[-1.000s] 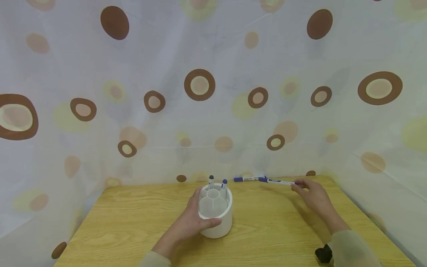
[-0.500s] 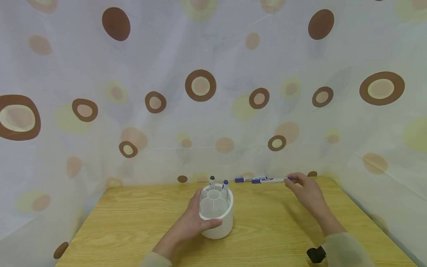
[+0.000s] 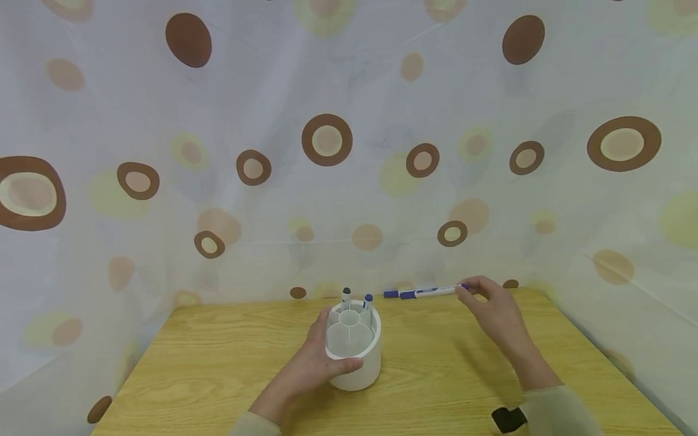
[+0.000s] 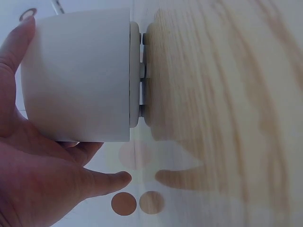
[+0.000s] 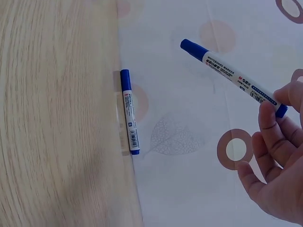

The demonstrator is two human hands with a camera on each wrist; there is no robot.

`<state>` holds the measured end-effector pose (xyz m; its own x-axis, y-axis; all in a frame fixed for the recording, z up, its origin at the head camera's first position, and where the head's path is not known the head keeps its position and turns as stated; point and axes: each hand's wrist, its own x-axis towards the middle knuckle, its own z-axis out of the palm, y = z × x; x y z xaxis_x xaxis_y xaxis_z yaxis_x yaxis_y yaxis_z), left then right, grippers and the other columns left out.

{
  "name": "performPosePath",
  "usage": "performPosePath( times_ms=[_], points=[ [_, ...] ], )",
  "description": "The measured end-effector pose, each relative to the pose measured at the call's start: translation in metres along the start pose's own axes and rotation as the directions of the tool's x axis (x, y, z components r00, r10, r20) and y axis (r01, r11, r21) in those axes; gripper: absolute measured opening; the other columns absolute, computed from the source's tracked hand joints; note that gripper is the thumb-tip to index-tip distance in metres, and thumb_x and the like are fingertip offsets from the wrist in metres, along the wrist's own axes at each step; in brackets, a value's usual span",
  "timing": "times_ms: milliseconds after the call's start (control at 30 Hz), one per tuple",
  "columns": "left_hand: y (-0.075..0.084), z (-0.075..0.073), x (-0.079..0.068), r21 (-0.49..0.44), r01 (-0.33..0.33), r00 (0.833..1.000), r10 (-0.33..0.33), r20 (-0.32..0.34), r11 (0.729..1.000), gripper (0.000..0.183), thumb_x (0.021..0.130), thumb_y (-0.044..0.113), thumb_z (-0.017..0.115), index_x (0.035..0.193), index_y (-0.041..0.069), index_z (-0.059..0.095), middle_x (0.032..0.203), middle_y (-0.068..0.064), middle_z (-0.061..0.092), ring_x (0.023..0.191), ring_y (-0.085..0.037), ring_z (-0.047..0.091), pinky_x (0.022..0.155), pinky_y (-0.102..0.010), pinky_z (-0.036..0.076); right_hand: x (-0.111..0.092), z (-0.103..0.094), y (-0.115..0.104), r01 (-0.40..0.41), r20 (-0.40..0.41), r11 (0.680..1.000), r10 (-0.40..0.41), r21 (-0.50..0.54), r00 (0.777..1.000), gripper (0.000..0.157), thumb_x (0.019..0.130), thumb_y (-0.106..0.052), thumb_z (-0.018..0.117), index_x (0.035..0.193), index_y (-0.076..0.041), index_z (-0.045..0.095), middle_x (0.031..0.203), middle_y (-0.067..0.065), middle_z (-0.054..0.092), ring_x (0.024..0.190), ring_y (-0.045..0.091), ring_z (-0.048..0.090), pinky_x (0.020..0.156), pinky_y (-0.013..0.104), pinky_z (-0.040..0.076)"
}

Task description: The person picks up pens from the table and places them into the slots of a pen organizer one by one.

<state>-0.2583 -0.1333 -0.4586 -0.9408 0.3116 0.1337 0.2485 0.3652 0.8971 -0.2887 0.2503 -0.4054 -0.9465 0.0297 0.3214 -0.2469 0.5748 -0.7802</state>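
The left sleeve [image 3: 254, 425], at seven o'clock in the head view, is plain pale beige; the right sleeve [image 3: 561, 413], between four and five, matches, with a small angular black piece [image 3: 508, 419] at its nine-o'clock edge.

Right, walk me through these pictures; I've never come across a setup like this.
No robot here, just someone working bare-handed. The wide picture comes from a camera worn on the head, looking forward and down. The other two come from wrist cameras, each watching one side's work. The left hand holds a white pen cup round its side; in it stand a dark-capped marker and a blue-capped marker. The right hand pinches a second blue-capped marker near one end, off the table. A third blue-capped marker lies along the table's far edge.
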Motion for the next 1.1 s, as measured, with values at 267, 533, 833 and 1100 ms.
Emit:
performPosePath(
  times_ms=[267,533,833,1100],
  points=[
    [-0.002,0.000,0.002,-0.008,-0.029,1.000,0.029,0.002,1.000,0.109,0.085,0.035,0.098,0.167,0.022,0.029,0.154,-0.015,0.045,0.135,-0.036,0.055,0.112,-0.066,0.046,-0.002,0.003,-0.009,0.001,0.002,1.000,-0.001,0.017,1.000,0.044,0.111,-0.045,0.067,0.131,-0.005,0.070,0.131,0.018,0.073,0.152,0.045,0.046,0.119,0.076,0.033],
    [-0.004,0.001,0.003,0.001,0.003,1.000,-0.003,0.002,1.000,0.112,0.084,0.038,0.099,0.169,0.022,0.026,0.156,-0.016,0.043,0.137,-0.037,0.054,0.115,-0.068,0.044,-0.006,0.005,-0.023,0.013,0.005,0.998,-0.013,0.058,1.000,0.041,0.111,-0.044,0.068,0.129,-0.007,0.071,0.126,0.016,0.074,0.153,0.046,0.045,0.118,0.077,0.034],
    [-0.001,0.001,0.004,-0.007,-0.002,1.000,0.002,0.002,1.000,0.108,0.085,0.036,0.099,0.166,0.024,0.029,0.155,-0.014,0.045,0.137,-0.036,0.054,0.115,-0.068,0.045,-0.012,0.008,-0.040,0.057,0.003,0.995,-0.057,0.087,0.998,0.036,0.112,-0.038,0.068,0.128,-0.007,0.072,0.125,0.015,0.074,0.149,0.042,0.053,0.117,0.072,0.039],
    [-0.002,0.001,0.003,-0.022,-0.007,1.000,0.007,0.001,1.000,0.107,0.084,0.033,0.099,0.166,0.024,0.030,0.155,-0.013,0.045,0.138,-0.037,0.053,0.115,-0.069,0.044,-0.017,0.015,-0.047,0.096,0.010,0.988,-0.098,0.123,0.995,0.027,0.111,-0.029,0.070,0.126,-0.007,0.073,0.114,0.009,0.076,0.141,0.036,0.059,0.119,0.070,0.039]
  ],
)
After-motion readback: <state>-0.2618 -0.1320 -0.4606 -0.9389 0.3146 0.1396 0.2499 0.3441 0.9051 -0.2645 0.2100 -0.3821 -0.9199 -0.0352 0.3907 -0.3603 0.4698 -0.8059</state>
